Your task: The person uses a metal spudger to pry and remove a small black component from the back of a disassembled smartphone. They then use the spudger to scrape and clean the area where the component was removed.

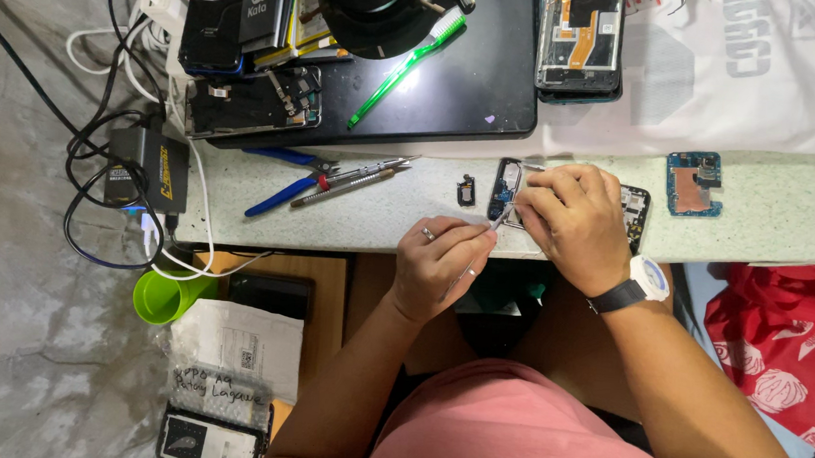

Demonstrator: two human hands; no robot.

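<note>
My left hand (439, 260), with a ring on one finger, grips thin metal tweezers (483, 249) whose tip points at an opened phone (506, 190) lying on the pale speckled bench (762, 220). My right hand (571, 221), with a white watch on a black strap at the wrist, rests on the phone and pinches it steady; its far part (635, 211) shows past my fingers. A small dark loose part (467, 191) lies just left of the phone.
Blue-handled pliers (281, 191) and a screwdriver (348, 189) lie to the left. A blue circuit board (693, 183) sits right. Behind are a black mat (475, 90) with a green toothbrush (404, 66), opened phones, a power adapter (149, 168), cables, a green cup (169, 296).
</note>
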